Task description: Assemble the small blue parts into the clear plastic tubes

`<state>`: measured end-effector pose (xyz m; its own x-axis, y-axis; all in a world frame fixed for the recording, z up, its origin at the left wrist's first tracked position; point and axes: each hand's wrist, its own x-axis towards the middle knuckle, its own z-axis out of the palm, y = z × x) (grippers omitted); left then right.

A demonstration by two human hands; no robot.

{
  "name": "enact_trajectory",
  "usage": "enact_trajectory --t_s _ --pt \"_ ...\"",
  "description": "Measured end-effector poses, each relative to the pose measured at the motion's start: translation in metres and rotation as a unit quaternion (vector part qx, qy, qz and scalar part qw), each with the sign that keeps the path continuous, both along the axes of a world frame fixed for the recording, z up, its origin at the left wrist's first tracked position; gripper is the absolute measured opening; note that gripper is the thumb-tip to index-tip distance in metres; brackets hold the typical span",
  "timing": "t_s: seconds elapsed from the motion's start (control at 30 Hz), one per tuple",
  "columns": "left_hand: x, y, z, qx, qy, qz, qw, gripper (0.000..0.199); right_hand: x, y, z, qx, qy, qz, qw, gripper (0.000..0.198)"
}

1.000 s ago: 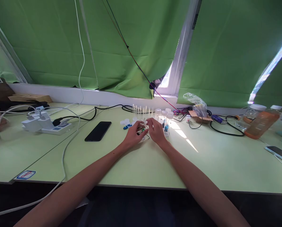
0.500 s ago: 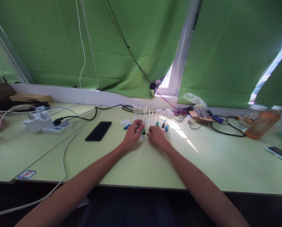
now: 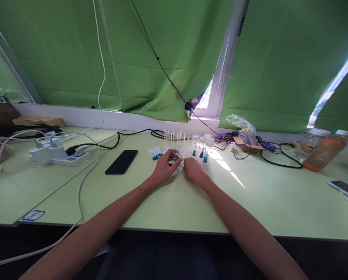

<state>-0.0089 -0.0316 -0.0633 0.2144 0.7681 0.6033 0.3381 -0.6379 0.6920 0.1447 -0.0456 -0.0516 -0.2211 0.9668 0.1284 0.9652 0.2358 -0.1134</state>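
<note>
the table (image 3: 162, 206) is pale green, with a dark seam slanting across its left part and a sticker (image 3: 33, 215) by the front edge. on it lie a white power strip (image 3: 70, 158), a dark phone (image 3: 122, 162), round white caps (image 3: 154, 150) just behind small blue pieces (image 3: 157, 156), and upright clear tubes (image 3: 195, 144). farther right are a cardboard box (image 3: 246, 146), a black cable (image 3: 290, 167), an orange bottle (image 3: 325, 154) beside a clear jar (image 3: 309, 146), and another phone (image 3: 345, 189).

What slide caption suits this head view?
Left hand and right hand close together beside clear containers on a green table.
</note>
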Motion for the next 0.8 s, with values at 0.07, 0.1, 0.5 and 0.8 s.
enact_trajectory --t_s 0.07,0.1,0.5,0.8 --pt "0.0001 -0.0001 0.0003 0.003 0.003 0.006 1.0 0.031 0.0 -0.0007 -0.0001 0.002 -0.007 0.005 1.0 0.022" --pt "0.0002 -0.0005 0.0006 0.005 0.005 0.009 1.0 0.03 0.0 -0.0013 0.0001 0.004 -0.01 0.007 1.0 0.023" --pt "0.0015 -0.0046 0.0036 0.043 0.013 0.07 0.997 0.027 -0.0015 -0.0066 0.0036 0.003 -0.029 0.011 1.0 0.023" --pt "-0.0009 -0.0019 0.0031 0.075 0.031 0.12 0.989 0.021 -0.0025 -0.0062 0.0055 0.029 0.0 0.005 1.0 0.019"
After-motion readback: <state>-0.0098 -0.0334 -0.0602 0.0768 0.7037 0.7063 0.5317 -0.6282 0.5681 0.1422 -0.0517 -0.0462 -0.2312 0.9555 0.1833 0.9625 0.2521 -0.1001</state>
